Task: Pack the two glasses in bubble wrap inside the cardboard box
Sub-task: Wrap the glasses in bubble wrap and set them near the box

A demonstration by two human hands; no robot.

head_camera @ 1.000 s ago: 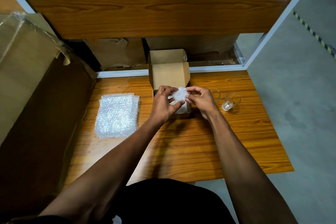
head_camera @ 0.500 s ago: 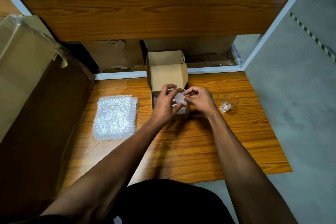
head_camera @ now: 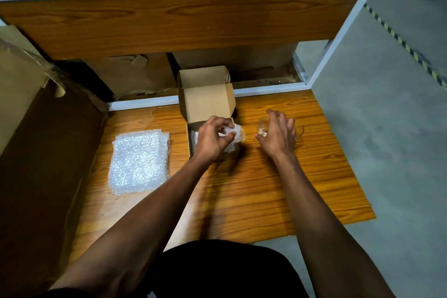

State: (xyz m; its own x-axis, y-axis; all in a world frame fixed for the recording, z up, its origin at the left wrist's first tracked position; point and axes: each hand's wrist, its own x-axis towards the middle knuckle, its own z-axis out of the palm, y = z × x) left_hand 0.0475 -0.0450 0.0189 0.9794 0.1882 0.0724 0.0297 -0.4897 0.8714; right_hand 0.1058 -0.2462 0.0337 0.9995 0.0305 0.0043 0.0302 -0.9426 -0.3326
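One stack of bubble wrap sheets (head_camera: pixel 139 161) lies at nine o'clock on the tabletop (head_camera: pixel 266 189). The left hand (head_camera: pixel 212 139) pinches one bubble wrap piece (head_camera: pixel 235 133) over the one cardboard box (head_camera: pixel 205 104). At three o'clock, the right hand (head_camera: pixel 277 134) reaches with loose fingers over two glasses (head_camera: pixel 263 126), and I think it must grab one next.

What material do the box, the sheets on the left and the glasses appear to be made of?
The box looks like plain brown cardboard, matte, with folded flaps. The sheets look like clear plastic bubble wrap: a dotted surface that glitters white. The glasses look like clear glass, or possibly clear plastic: the table shows through them, with bright reflections.
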